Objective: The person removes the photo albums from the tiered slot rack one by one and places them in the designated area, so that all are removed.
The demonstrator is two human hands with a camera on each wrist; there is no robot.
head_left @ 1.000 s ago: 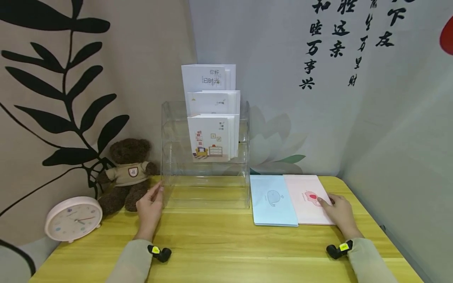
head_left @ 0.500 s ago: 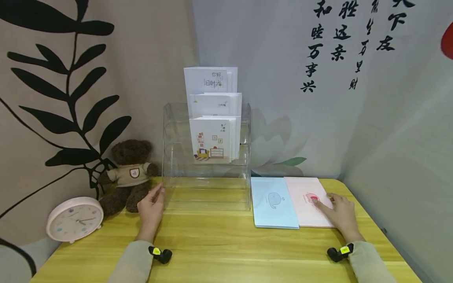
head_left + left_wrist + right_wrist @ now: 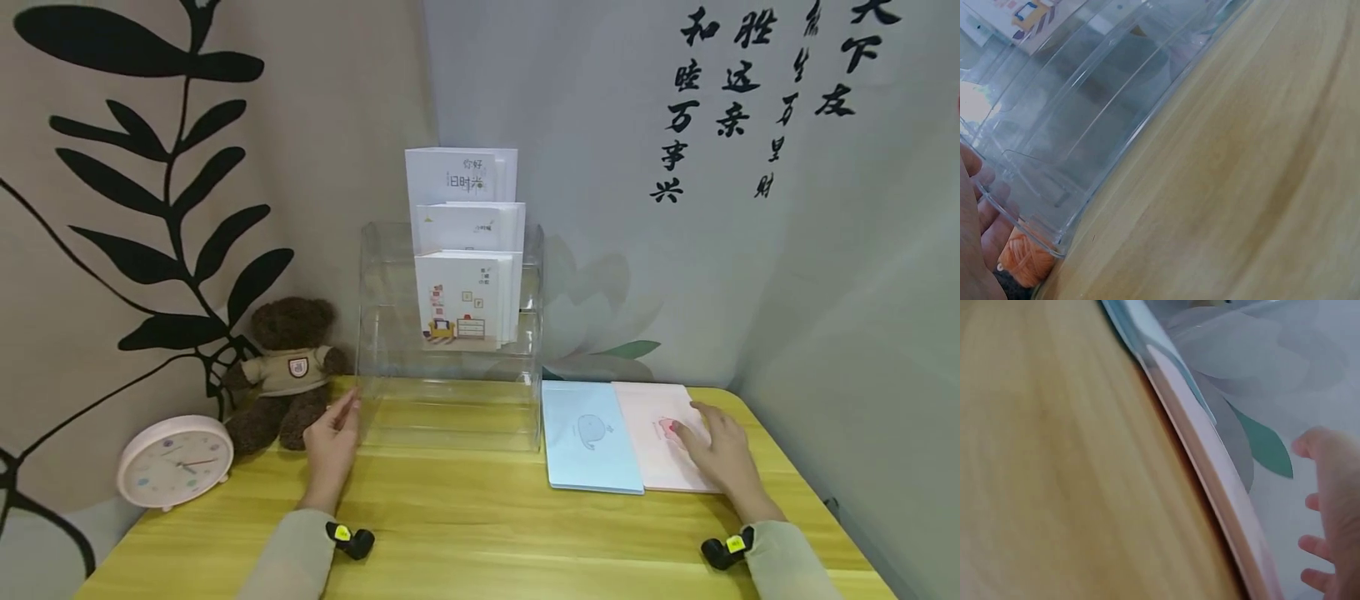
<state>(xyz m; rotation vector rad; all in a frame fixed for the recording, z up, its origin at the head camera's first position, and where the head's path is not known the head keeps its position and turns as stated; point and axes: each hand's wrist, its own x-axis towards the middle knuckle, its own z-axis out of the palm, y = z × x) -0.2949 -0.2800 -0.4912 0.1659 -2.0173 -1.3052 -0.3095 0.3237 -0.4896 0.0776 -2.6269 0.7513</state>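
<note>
A clear acrylic display rack (image 3: 450, 417) stands on the table, holding white booklets (image 3: 461, 300) on its upper tiers. My left hand (image 3: 330, 446) touches the rack's left side edge; in the left wrist view its fingers (image 3: 999, 234) show outside the see-through panel. To the right of the rack lie a blue notebook (image 3: 590, 458) with a whale drawing and a pink notebook (image 3: 652, 454), side by side and slightly overlapping. Over the pink one's right edge my right hand (image 3: 723, 450) hovers with fingers spread and thumb above the cover; contact there is unclear.
A brown teddy bear (image 3: 288, 375) sits left of the rack, behind a round white clock (image 3: 176, 462). An orange yarn ball (image 3: 1025, 259) shows behind the rack's lower corner. A printed backdrop (image 3: 585, 125) stands behind the wooden table (image 3: 525, 542).
My right hand has loosened from the pink notebook's right edge and its fingers have spread. My left hand stays at the rack's side. The head view has shifted slightly.
</note>
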